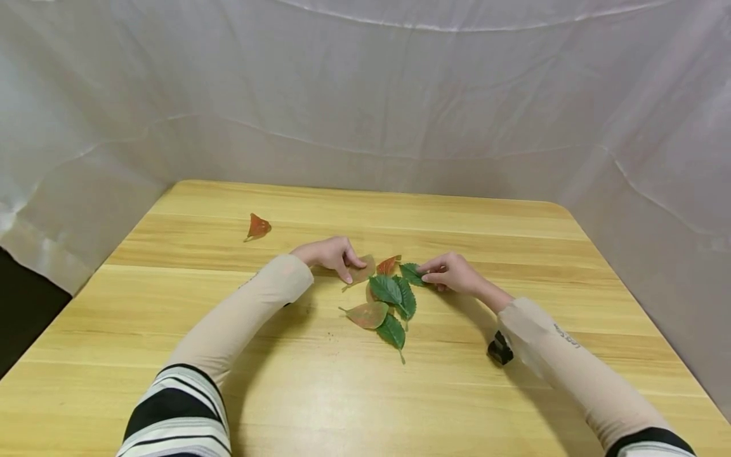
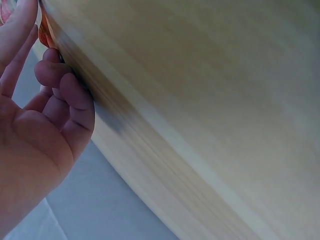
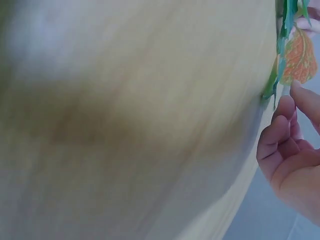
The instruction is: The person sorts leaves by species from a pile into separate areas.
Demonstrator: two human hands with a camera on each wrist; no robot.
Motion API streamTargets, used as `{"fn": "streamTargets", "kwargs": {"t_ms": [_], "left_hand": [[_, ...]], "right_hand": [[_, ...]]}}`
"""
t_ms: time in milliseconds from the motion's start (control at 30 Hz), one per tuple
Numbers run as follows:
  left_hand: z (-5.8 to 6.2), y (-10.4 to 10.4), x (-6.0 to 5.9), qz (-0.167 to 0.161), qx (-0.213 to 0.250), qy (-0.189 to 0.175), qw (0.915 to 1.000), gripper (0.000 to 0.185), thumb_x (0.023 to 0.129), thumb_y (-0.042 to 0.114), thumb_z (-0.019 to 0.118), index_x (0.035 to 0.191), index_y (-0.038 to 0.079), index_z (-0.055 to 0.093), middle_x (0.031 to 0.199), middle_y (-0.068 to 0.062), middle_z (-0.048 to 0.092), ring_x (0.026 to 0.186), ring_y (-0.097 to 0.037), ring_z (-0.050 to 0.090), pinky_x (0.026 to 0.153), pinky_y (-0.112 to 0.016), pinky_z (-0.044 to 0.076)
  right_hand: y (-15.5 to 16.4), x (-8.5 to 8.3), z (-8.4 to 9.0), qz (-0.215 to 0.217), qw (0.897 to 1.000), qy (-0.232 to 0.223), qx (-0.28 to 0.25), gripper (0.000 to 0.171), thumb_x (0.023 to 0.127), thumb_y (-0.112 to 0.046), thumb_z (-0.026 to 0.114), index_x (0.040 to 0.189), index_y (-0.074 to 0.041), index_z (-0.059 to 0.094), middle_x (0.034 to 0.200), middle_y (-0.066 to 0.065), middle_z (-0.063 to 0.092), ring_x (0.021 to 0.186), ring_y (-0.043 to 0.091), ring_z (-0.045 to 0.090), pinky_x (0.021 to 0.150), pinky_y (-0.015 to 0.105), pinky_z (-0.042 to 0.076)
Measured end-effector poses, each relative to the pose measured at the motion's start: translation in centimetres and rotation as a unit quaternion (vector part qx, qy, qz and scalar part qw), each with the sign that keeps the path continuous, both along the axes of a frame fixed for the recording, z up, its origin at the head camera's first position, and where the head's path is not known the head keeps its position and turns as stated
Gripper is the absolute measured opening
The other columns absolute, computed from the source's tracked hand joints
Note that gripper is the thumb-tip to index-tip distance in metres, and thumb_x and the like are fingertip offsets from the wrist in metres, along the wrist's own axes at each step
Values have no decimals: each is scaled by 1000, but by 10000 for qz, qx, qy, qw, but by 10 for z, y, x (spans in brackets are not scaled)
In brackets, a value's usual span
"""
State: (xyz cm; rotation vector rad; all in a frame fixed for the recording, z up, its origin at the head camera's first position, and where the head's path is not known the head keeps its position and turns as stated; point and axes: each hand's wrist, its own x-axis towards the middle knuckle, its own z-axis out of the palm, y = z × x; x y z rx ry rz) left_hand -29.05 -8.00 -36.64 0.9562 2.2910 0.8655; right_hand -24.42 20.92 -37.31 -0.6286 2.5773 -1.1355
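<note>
Both of your wrist views are mostly filled by blurred pale wood, so little can be read there: the left wrist view cuts your left hand off at the frame edge and shows only a sliver of orange at your fingertips, and the right wrist view catches just the curled fingers of your right hand beside a smeared strip of green and orange leaf. In the head view the leaves in the pile overlap, so their lower edges are hidden.

Your left hand rests on the light wooden table with its fingers bent, and thumb and forefinger pinch the edge of a dull brownish leaf that lies flat just under the fingertips. Your right hand has its fingers curled too, and their tips pinch the near end of a small serrated green leaf. Between your two sets of fingertips lies a small reddish-orange leaf. Just below them sits the loose pile of green leaves with one reddish-green leaf. A lone red leaf lies well apart, beyond your left hand's knuckles.
</note>
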Motion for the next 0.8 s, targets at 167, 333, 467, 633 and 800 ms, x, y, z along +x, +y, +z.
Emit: {"fn": "streamTargets", "kwargs": {"t_ms": [167,333,467,633,800], "left_hand": [[-1,1,1,5,40,26,10000,41,68,-2,73,107,-3,60,111,-18,57,80,-9,48,68,-16,39],[-1,0,1,-52,126,-26,9999,41,69,-4,72,108,-5,60,101,-19,60,62,-7,34,57,-18,33],[-3,0,0,-97,163,-43,9998,41,69,-4,72,108,-5,59,92,-16,61,56,-9,23,53,-21,28],[-4,0,-1,-101,127,-37,9999,42,69,-2,73,108,-4,60,88,-15,61,56,-9,23,52,-21,28],[-4,0,-2,-86,156,-103,9998,42,69,-3,72,109,-5,59,99,-17,61,56,-9,24,53,-21,29]], "right_hand": [[-3,2,2,-34,9999,-34,-166,24,83,-3,62,104,6,63,93,18,64,52,20,53,48,31,46],[-3,4,3,-140,9989,-251,-360,25,82,-4,62,105,6,63,85,16,64,55,19,54,51,31,48],[-5,7,3,-246,9968,-522,-558,29,82,-7,64,108,6,61,83,16,63,58,20,55,53,30,49],[-11,11,3,-243,9939,-739,-777,34,81,-8,64,112,6,58,80,19,60,60,23,56,54,30,49],[-17,13,1,-205,9913,-821,-1010,33,80,-3,64,110,9,57,80,17,60,58,20,55,53,29,49]]}}
